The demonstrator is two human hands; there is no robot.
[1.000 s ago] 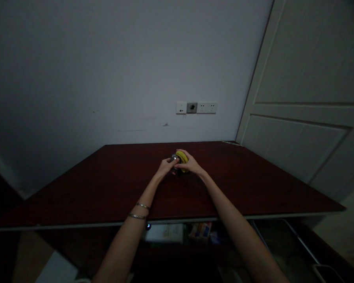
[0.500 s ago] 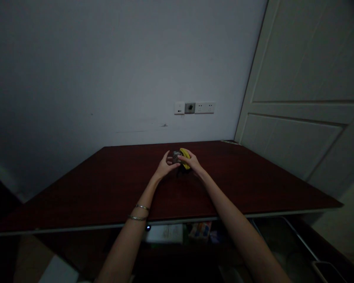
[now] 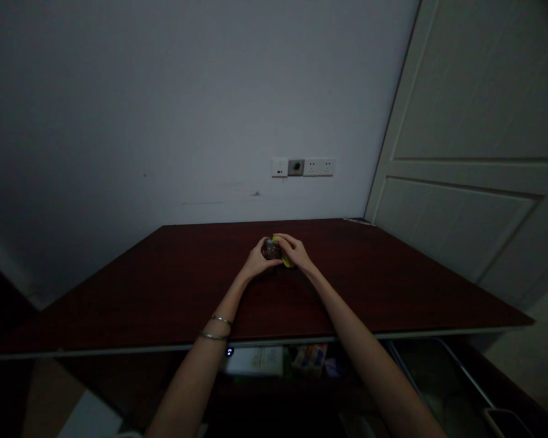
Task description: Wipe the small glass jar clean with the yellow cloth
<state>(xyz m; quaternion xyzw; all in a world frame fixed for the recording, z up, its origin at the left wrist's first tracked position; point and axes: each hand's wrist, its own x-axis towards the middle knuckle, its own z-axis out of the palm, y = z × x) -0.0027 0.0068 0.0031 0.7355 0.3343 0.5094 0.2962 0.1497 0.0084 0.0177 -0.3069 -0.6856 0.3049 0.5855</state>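
My left hand [image 3: 256,261] is wrapped round the left side of a small, see-through, glass-like container [image 3: 271,250], above the middle of the dark red table [image 3: 173,286]. Dim light leaves its exact kind unclear. On the other side, my right hand [image 3: 298,251] grips a yellow cloth [image 3: 287,261] and presses it against the container. Part of the cloth is hidden under the right fingers. Two bangles circle my left wrist.
Behind the table stands a pale wall with a row of sockets [image 3: 318,167]. A white panelled door [image 3: 461,207] rises at the right. Below the front edge, a shelf holds a white box [image 3: 256,361] and colourful packets [image 3: 311,358].
My left fingers have closed in on the container. The right hand and the yellow cloth have shifted slightly left and down, over the container's near side.
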